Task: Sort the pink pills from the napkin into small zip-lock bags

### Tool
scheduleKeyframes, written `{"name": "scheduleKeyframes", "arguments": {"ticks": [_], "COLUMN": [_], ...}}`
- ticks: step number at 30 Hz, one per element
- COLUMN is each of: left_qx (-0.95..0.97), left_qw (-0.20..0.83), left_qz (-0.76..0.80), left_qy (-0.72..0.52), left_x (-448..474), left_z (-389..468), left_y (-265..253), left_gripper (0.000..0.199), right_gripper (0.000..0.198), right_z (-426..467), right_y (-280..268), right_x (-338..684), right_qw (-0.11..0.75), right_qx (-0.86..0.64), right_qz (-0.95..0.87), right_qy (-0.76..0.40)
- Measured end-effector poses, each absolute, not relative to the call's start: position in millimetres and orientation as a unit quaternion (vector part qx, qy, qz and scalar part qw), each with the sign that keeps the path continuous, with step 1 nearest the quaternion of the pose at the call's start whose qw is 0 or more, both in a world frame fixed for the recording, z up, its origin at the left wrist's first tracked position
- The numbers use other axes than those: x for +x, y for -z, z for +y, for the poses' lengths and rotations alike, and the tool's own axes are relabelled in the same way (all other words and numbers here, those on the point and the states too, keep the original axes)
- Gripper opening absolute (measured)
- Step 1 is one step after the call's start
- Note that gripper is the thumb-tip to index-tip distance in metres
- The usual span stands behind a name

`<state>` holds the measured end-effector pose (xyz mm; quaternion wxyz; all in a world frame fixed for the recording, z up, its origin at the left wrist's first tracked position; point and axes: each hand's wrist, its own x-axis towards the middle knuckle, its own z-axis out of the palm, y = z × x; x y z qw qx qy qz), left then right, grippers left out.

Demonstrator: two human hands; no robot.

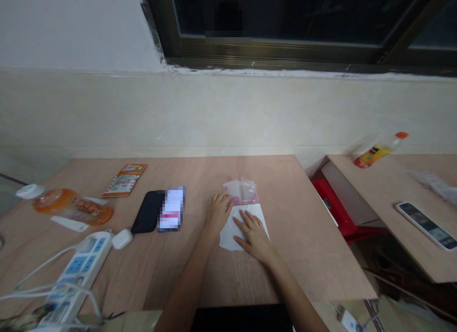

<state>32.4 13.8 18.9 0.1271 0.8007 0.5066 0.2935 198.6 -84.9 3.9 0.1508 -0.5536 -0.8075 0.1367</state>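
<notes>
A white sheet of thin paper or tissue (230, 237) lies on the wooden table in front of me. At its far end is a clear plastic packet with pink print (245, 193); whether the sheet is partly inside it, I cannot tell. My left hand (218, 210) rests at the left edge of the two, its fingers stretched across the near left corner of the packet. Flat on the white sheet lies my right hand (255, 236), fingers spread and pointing away from me.
To the left are a lit phone (172, 209), a black phone-shaped item (148, 212), an orange packet (124, 180), a white earbud-like case (122, 239), a bottle (73, 206) on its side and a power strip (76, 272) with cables. On the right-hand table are another bottle (378, 153) and phone (426, 226).
</notes>
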Motion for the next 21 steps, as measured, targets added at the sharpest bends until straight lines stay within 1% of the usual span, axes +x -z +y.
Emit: {"name": "scheduleKeyframes", "arguments": {"ticks": [4, 6, 8, 11, 13, 16, 19, 21], "left_qx": [0.803, 0.804, 0.8, 0.766, 0.714, 0.601, 0.485, 0.421], "left_qw": [0.124, 0.12, 0.12, 0.141, 0.177, 0.265, 0.379, 0.445], "left_qz": [0.506, 0.501, 0.496, 0.495, 0.507, 0.536, 0.532, 0.523], "left_qy": [-0.29, -0.296, -0.316, -0.387, -0.45, -0.53, -0.581, -0.593], "left_x": [32.5, 32.0, 31.2, 29.8, 28.8, 28.0, 29.3, 31.5], "left_z": [15.3, 16.7, 18.1, 18.5, 16.4, 9.6, -0.1, -7.3], "left_y": [-22.0, -22.0, -21.8, -25.4, -32.3, -48.2, -64.4, -72.4], "left_gripper": [0.019, 0.019, 0.018, 0.018, 0.018, 0.019, 0.026, 0.032], "right_gripper": [0.059, 0.056, 0.05, 0.037, 0.031, 0.03, 0.035, 0.04], "right_z": [-84.9, -85.0, -85.4, -86.3, -85.9, -81.5, -72.4, -65.7], "right_y": [-5.0, -7.4, -10.8, -15.4, -16.9, -17.1, -17.3, -18.5], "right_x": [199.0, 199.4, 199.9, 199.9, 198.6, 194.2, 187.4, 182.5], "right_qw": [0.182, 0.208, 0.244, 0.303, 0.344, 0.418, 0.494, 0.533], "right_qx": [-0.542, -0.537, -0.538, -0.545, -0.551, -0.559, -0.568, -0.565], "right_qz": [-0.809, -0.806, -0.794, -0.763, -0.736, -0.678, -0.592, -0.529], "right_qy": [-0.133, -0.136, -0.143, -0.171, -0.193, -0.23, -0.289, -0.34]}}
